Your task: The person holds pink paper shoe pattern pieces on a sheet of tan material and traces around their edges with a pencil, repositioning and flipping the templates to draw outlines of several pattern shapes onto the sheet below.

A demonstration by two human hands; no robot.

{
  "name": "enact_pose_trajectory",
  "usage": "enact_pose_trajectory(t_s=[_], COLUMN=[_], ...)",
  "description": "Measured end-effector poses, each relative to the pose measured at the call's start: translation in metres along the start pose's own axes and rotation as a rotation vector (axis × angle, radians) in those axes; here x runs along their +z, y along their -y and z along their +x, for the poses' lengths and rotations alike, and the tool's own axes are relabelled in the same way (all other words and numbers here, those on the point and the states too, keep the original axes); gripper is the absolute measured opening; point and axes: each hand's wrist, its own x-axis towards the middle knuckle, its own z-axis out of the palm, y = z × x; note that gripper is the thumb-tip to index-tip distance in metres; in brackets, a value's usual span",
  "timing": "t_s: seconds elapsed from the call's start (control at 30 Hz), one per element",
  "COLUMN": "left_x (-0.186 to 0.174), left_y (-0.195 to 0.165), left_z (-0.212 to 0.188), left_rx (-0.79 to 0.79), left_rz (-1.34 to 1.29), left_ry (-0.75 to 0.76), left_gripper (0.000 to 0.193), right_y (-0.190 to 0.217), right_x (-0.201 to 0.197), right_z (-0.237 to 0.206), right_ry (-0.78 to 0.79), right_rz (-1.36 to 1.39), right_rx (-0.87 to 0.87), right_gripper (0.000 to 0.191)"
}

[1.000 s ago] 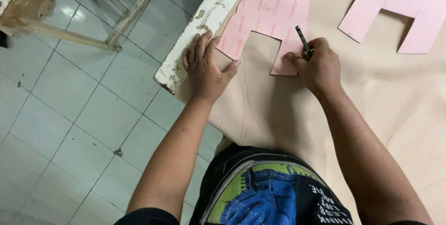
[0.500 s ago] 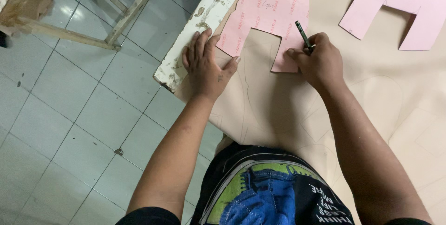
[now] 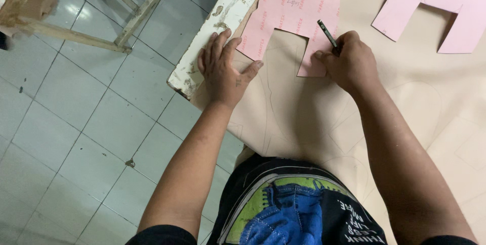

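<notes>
Right hand (image 3: 349,63) is clamped on a dark pen (image 3: 328,34), tip at the outer edge of the pink template's (image 3: 298,7) near leg; the pen's long axis tilts up and away from the knuckles. Left hand (image 3: 225,68) lies flat, fingers spread, empty, pinning tan leather (image 3: 304,118) by the desk (image 3: 223,17) edge, touching the template's other leg. Template sits between both hands, right hand nearer its traced edge.
</notes>
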Motion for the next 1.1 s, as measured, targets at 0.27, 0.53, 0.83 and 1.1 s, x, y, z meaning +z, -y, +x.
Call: enact_pose_trajectory(t_s=[0.27,0.53,0.83,1.1], left_x=[0.004,0.004,0.006,0.001], left_y=[0.003,0.001,-0.004,-0.002], left_z=[-0.004,0.0,-0.008,-0.012], left_rx=[0.031,0.01,0.003,0.025], left_rz=[-0.012,0.022,0.005,-0.041], left_ry=[-0.053,-0.017,-0.015,-0.035], left_gripper=[0.075,0.076,0.072,0.072], right_y=[0.002,0.015,0.015,0.032], right_x=[-0.002,-0.012,-0.05,-0.059], right_z=[0.003,0.003,0.041,0.046], right_ry=[0.033,0.071,-0.024,0.0], right_rz=[0.01,-0.028,0.369,-0.077], right_rx=[0.022,0.055,-0.148,-0.274], right_gripper=[0.056,0.06,0.046,0.065])
